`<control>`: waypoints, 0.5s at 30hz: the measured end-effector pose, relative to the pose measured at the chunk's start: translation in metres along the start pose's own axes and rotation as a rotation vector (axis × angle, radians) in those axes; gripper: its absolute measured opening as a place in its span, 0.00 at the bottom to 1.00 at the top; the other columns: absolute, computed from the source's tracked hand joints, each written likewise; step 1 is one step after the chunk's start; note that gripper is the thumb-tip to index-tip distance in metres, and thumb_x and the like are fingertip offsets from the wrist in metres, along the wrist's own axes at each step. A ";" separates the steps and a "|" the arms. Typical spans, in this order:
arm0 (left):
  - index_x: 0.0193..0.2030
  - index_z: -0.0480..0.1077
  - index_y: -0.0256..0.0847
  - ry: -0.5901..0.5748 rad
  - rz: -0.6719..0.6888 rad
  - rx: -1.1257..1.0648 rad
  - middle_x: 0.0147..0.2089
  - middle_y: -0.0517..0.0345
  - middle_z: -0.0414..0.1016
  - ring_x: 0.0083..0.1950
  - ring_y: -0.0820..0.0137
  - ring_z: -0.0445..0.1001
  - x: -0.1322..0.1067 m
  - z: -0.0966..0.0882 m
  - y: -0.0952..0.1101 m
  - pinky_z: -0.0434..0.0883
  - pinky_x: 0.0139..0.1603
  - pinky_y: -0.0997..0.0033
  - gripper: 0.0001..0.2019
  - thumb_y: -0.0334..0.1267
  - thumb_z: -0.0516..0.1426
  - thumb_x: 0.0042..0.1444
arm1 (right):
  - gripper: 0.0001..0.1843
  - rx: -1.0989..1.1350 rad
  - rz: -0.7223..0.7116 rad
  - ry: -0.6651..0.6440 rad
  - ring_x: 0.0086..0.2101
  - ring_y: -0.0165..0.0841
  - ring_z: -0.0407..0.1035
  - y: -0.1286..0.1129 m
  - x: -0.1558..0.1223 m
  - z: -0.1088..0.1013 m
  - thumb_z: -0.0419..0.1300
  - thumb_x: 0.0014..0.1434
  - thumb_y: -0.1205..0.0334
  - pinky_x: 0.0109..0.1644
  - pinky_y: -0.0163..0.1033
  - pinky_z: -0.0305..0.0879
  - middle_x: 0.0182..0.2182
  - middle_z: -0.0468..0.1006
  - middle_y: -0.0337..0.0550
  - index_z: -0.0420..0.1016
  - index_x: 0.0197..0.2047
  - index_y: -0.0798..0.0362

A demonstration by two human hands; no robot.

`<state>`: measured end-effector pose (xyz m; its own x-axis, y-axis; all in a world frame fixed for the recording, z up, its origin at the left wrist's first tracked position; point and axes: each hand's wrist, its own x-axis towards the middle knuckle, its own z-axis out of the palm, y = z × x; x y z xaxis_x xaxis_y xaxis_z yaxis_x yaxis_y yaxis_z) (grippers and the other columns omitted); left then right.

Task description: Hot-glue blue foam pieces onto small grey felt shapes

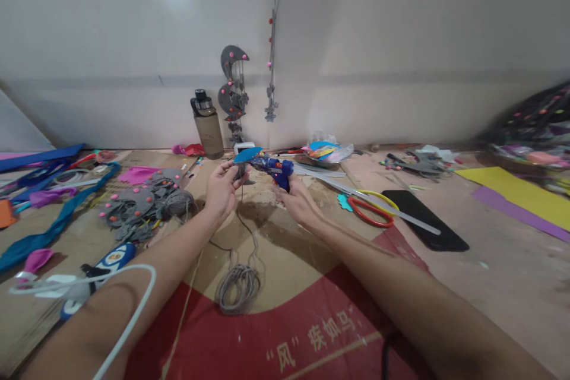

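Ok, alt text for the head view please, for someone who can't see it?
A person's right hand grips a blue glue gun, its tip beside a blue oval piece at the left hand, which pinches a small gray piece. Nearer the camera, gray cord lies coiled on cardboard; a bottle stands farther back.

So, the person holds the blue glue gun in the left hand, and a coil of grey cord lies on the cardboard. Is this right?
Not quite: the head view shows the blue glue gun in the right hand, not the left hand. The coil of grey cord does lie on the cardboard.
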<state>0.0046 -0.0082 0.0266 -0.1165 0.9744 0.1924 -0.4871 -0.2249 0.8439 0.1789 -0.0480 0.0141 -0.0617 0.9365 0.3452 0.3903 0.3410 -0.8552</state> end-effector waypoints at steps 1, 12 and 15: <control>0.35 0.66 0.37 0.000 0.000 -0.001 0.34 0.54 0.75 0.34 0.70 0.76 0.000 0.000 0.000 0.73 0.40 0.66 0.08 0.31 0.60 0.47 | 0.14 0.007 0.000 0.002 0.28 0.31 0.61 0.000 0.000 0.000 0.53 0.53 0.55 0.31 0.35 0.59 0.26 0.68 0.38 0.66 0.42 0.52; 0.35 0.66 0.37 0.001 0.009 -0.035 0.34 0.55 0.76 0.38 0.67 0.77 -0.001 0.001 0.002 0.74 0.43 0.62 0.08 0.30 0.60 0.46 | 0.14 0.027 -0.013 -0.007 0.29 0.32 0.62 -0.002 0.000 -0.002 0.53 0.54 0.55 0.34 0.37 0.61 0.25 0.68 0.37 0.66 0.42 0.52; 0.34 0.66 0.37 -0.004 0.017 -0.041 0.35 0.54 0.76 0.38 0.66 0.77 -0.001 0.001 0.002 0.74 0.44 0.60 0.07 0.30 0.59 0.47 | 0.14 0.025 0.011 0.000 0.27 0.31 0.62 0.002 0.001 -0.002 0.53 0.54 0.55 0.32 0.36 0.61 0.24 0.68 0.37 0.66 0.42 0.52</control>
<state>0.0043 -0.0092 0.0290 -0.1220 0.9703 0.2089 -0.5204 -0.2418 0.8190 0.1815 -0.0468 0.0137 -0.0573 0.9401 0.3362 0.3675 0.3329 -0.8684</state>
